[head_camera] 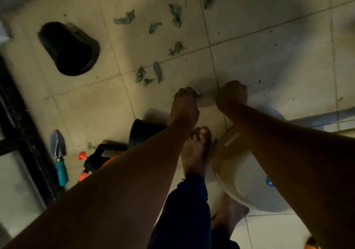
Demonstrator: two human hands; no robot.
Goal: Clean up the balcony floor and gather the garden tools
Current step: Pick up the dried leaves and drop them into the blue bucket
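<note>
Leaves (pixel 157 71) lie scattered on the tiled balcony floor (pixel 269 60), most of them beyond the pale bucket (pixel 247 187) that stands by the person's bare feet. The left hand (pixel 185 104) pinches a leaf scrap just past the bucket's rim; the right hand (pixel 232 94) is curled into a fist beside it, whether around anything I cannot tell. The trowel (pixel 58 152) and an orange sprayer (pixel 90 164) lie well to the bucket's left, with a tipped black pot (pixel 69 48) farther off. Dry scraps may crumble or slip from so light a pinch, and a bare foot could kick the tools in this dim light
</note>
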